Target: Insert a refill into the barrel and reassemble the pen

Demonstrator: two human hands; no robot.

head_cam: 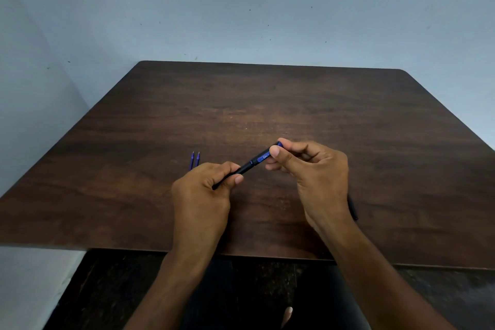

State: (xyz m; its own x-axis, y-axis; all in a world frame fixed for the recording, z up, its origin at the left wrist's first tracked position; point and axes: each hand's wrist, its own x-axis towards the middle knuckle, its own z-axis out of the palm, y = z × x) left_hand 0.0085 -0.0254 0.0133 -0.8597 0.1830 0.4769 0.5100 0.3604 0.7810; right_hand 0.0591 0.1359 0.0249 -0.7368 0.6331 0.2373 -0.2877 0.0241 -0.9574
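Both hands are holding a slim black plastic pen with a blue clip (254, 162) just above the dark brown wooden table (267, 104). The left hand (205, 190) is curling its fingers round the pen's lower barrel, while the right hand (313, 169) is pinching the blue-capped end (thumb on the clip). Two thin blue pen refills (195, 160) are lying side by side just beyond the left hand.

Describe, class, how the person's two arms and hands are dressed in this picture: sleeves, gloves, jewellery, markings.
Both the left hand and the right hand are bare: no gloves, rings, watch or bracelet show. Both forearms are uncovered to the frame's lower edge, with no sleeve in sight. Fingernails are short and unpainted.
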